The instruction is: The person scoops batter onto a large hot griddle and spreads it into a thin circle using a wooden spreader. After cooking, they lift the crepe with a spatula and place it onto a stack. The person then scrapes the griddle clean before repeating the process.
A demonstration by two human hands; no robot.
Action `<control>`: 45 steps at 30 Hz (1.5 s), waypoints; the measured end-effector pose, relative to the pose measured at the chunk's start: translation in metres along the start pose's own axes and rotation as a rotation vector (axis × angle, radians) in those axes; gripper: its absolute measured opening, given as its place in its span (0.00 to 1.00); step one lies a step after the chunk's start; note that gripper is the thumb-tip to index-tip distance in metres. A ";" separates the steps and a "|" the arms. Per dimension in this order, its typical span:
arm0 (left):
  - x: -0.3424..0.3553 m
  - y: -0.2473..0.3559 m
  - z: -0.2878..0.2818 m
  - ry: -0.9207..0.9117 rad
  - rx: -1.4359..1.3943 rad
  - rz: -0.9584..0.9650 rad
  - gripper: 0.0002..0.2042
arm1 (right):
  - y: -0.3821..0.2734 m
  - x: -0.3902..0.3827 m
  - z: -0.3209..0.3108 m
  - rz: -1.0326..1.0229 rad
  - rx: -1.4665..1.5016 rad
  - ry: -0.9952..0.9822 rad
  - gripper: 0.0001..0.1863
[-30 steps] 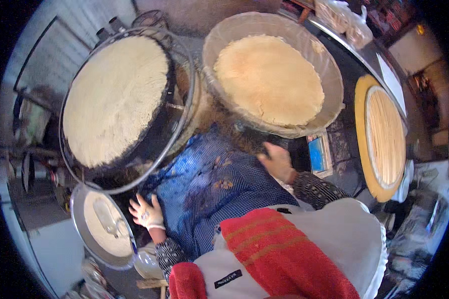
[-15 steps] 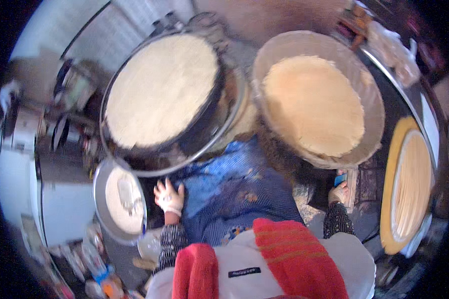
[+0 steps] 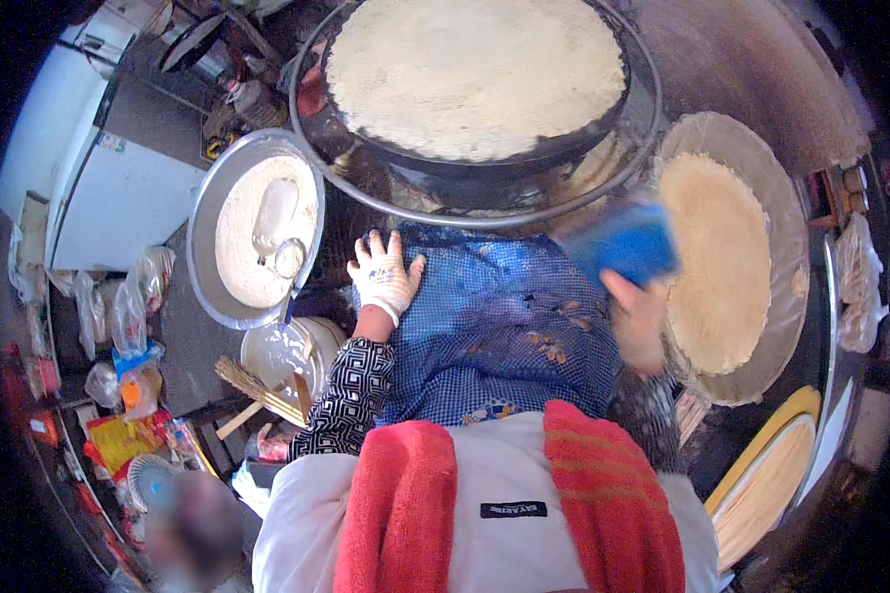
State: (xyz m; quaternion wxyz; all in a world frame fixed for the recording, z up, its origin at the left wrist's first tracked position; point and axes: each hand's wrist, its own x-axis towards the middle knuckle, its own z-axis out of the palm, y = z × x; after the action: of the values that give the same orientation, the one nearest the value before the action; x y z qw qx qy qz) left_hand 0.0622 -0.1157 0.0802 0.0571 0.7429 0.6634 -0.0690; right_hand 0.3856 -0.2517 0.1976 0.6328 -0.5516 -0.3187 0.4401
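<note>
My left hand, in a white glove with bare fingertips, rests with fingers spread on the blue checked apron over my lap. My right hand grips a flat blue thing, smeared by motion; its kind cannot be made out. It is raised over the right side of my lap, between the griddle and the flatbreads. Ahead, a round griddle inside a metal ring bears a thin pale sheet of batter or dough. To the right, round tan flatbreads lie in a wide plastic-lined container.
At my left stands a metal basin of pale batter with a ladle in it. Below it are a white bucket and a brush. Bags and packets lie lower left. A yellow-rimmed round board stands lower right.
My right hand has risen from low on the right with the blue thing and swung inward over my lap. My view has turned right and tilted downward. My left hand stays spread on the apron.
</note>
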 end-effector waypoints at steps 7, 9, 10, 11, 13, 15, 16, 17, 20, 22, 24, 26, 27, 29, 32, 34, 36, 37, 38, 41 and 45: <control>-0.005 -0.005 0.000 0.047 -0.073 -0.021 0.34 | 0.090 0.151 0.104 -1.037 -1.311 -0.114 0.15; -0.015 -0.015 0.019 0.130 -0.152 -0.024 0.34 | 0.090 0.150 0.093 -0.976 -1.285 -0.108 0.16; -0.016 -0.020 0.029 0.209 -0.288 0.001 0.33 | 0.096 0.148 0.085 -0.987 -1.294 -0.095 0.17; -0.014 -0.029 0.038 0.286 -0.427 0.020 0.33 | 0.094 0.145 0.084 -0.973 -1.307 -0.107 0.17; 0.003 -0.047 0.039 0.542 -0.476 0.107 0.31 | 0.081 0.140 0.084 -0.938 -1.342 -0.125 0.17; 0.037 -0.078 0.017 0.542 -0.474 0.091 0.31 | 0.077 0.139 0.091 -0.950 -1.347 -0.105 0.18; 0.055 -0.093 0.002 0.550 -0.468 0.084 0.31 | 0.072 0.136 0.095 -0.936 -1.373 -0.105 0.20; 0.070 -0.108 -0.013 0.558 -0.461 0.071 0.31 | 0.067 0.132 0.098 -0.925 -1.397 -0.112 0.21; 0.138 -0.154 -0.038 0.536 -0.324 0.092 0.31 | 0.060 0.133 0.105 -0.939 -1.365 -0.162 0.18; 0.188 -0.177 -0.044 0.488 -0.149 0.101 0.31 | 0.063 0.136 0.113 -0.948 -1.357 -0.174 0.17; 0.225 -0.188 -0.063 0.468 0.109 0.141 0.31 | 0.064 0.142 0.117 -0.986 -1.329 -0.156 0.17; 0.248 -0.186 -0.069 0.405 0.314 0.152 0.29 | 0.066 0.147 0.115 -1.009 -1.322 -0.147 0.18; 0.253 -0.185 -0.069 0.377 0.397 0.171 0.28 | 0.068 0.145 0.110 -1.015 -1.327 -0.146 0.18; 0.263 -0.185 -0.063 0.319 0.556 0.210 0.27 | 0.071 0.138 0.100 -1.015 -1.335 -0.154 0.18; 0.268 -0.170 -0.049 0.173 0.658 0.407 0.19 | 0.065 0.130 0.092 -0.994 -1.356 -0.168 0.16; 0.254 -0.143 -0.054 -0.028 0.780 0.499 0.14 | 0.065 0.138 0.090 -1.004 -1.358 -0.154 0.15; 0.234 -0.137 -0.052 -0.032 0.889 0.620 0.13 | 0.063 0.145 0.092 -1.003 -1.354 -0.148 0.11; 0.226 -0.114 -0.056 -0.235 0.839 0.534 0.12 | 0.064 0.148 0.092 -0.964 -1.377 -0.148 0.11; 0.211 -0.096 -0.054 -0.223 0.797 0.545 0.11 | 0.067 0.150 0.090 -0.921 -1.402 -0.141 0.10; 0.153 -0.035 -0.053 -0.349 0.637 0.546 0.09 | 0.081 0.153 0.089 -0.888 -1.408 -0.111 0.07; 0.048 0.100 -0.040 -0.259 0.140 0.471 0.09 | 0.095 0.161 0.101 -0.925 -1.366 -0.127 0.08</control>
State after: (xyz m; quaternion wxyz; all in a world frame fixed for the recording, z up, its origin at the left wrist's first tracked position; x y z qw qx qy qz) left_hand 0.1681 -0.0732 0.1105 0.1042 0.8638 0.4531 -0.1939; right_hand 0.3423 -0.0634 0.1106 0.2564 -0.6020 -0.7459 -0.1248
